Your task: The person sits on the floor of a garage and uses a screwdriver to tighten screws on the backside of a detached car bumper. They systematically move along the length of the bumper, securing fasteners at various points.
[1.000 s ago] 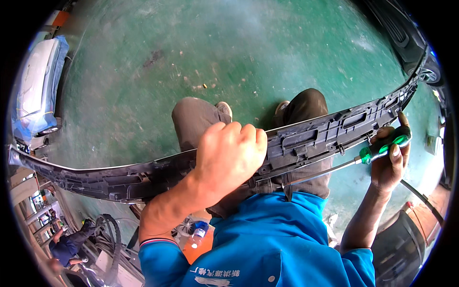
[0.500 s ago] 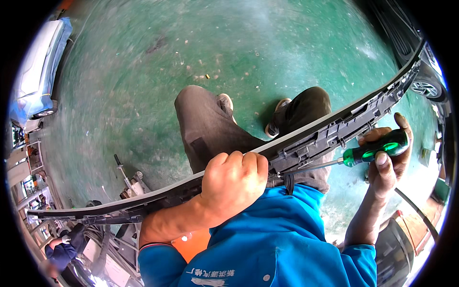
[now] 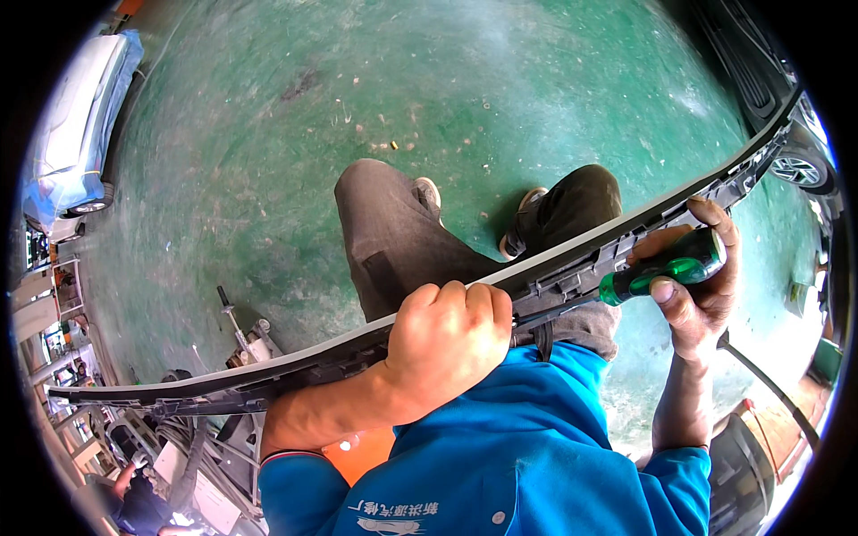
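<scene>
A long, curved black plastic trim piece [image 3: 268, 375] with a pale top edge and ribbed clips stretches diagonally over my lap. My left hand [image 3: 447, 339] is closed over it near the middle, knuckles up. In my right hand [image 3: 693, 290] is a screwdriver with a green and black handle [image 3: 661, 272]; its shaft runs leftward along the ribbed side toward my left hand, and its tip is hard to make out. My right fingertips are at the trim's upper edge. Beneath are my dark trousers [image 3: 384, 232] and blue shirt [image 3: 545, 429].
A white car with blue sheeting [image 3: 85, 116] stands left, a dark car [image 3: 742, 54] upper right. A jack-like metal tool [image 3: 241, 335] lies on the green floor [image 3: 268, 134]. Equipment racks [image 3: 54, 330] and another person [image 3: 134, 500] are lower left. A black hose [image 3: 769, 384] runs right.
The trim has rotated, its left end lower and pale edge showing more. My right hand and screwdriver have shifted up and left, closer to the trim. The jack-like tool came into view.
</scene>
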### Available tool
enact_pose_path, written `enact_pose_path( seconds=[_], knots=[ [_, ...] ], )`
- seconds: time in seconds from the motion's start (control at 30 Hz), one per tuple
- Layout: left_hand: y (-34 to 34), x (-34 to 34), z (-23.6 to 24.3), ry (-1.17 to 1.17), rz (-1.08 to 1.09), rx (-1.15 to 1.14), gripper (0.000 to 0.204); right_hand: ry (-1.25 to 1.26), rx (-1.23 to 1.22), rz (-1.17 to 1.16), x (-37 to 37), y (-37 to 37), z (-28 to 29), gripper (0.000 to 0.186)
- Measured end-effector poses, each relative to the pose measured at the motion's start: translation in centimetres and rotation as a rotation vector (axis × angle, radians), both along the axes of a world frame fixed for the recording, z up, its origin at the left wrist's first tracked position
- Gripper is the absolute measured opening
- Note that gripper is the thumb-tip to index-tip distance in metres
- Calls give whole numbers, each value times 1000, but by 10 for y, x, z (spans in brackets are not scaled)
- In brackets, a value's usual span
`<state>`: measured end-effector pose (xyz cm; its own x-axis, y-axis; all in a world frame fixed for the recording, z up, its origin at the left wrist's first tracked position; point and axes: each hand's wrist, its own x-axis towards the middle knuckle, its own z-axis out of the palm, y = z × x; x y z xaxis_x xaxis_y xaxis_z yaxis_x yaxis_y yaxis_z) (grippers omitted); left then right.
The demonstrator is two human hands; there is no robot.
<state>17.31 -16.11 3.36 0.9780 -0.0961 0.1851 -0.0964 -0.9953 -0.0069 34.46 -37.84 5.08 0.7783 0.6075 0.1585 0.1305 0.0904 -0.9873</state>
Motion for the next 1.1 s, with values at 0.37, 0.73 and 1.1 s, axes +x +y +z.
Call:
enact_pose_path(
  seconds=[0.37,0.73,1.1],
  knots=[
    [0,-2,0,5,-4,-19,13,-208,-48,151,-8,14,11,79],
    [15,2,-12,9,-104,-223,11,-813,-168,519,-10,65,61,63],
    [23,11,-4,177,-152,-328,7,-1001,-346,579,-5,76,88,51]
  ],
)
